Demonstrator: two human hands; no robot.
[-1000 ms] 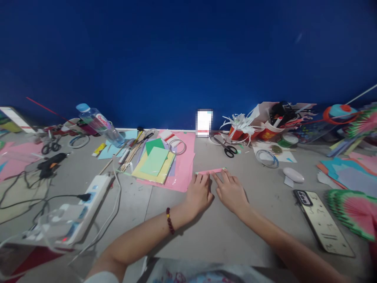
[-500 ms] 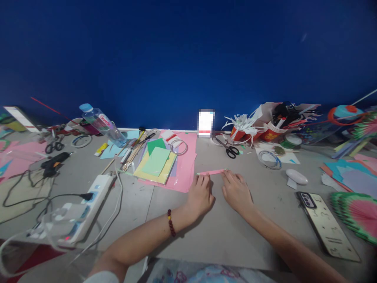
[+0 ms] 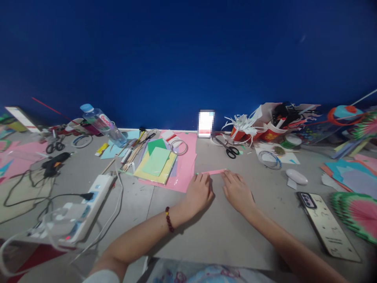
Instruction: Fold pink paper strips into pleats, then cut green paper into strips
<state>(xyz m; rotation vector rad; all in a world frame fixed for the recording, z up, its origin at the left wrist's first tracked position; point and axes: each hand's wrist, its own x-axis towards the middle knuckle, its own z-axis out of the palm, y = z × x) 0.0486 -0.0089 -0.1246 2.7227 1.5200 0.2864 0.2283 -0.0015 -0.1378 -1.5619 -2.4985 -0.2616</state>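
1. The pink paper strip [image 3: 214, 171] lies on the worktop [image 3: 206, 239] in front of the person, spanning the gap between the two hands, its middle uncovered.
2. The left hand [image 3: 200, 192] has its fingers bent over the strip's left end; whether this grip pinches the paper or only presses it cannot be told.
3. The right hand [image 3: 238, 192] rests its fingertips at the strip's right end, thumb side hidden, so its grip cannot be told either.
4. A second ago the right fingers reach toward the left hand, over the strip's middle; now they sit farther right, and the left hand stays about where it was.
5. That shift leaves the strip steadied near both ends, apparently flat and straight.
6. Pink sheets [image 3: 191, 153] lie just beyond the left hand; black-handled scissors [image 3: 232, 152] lie beyond the right.
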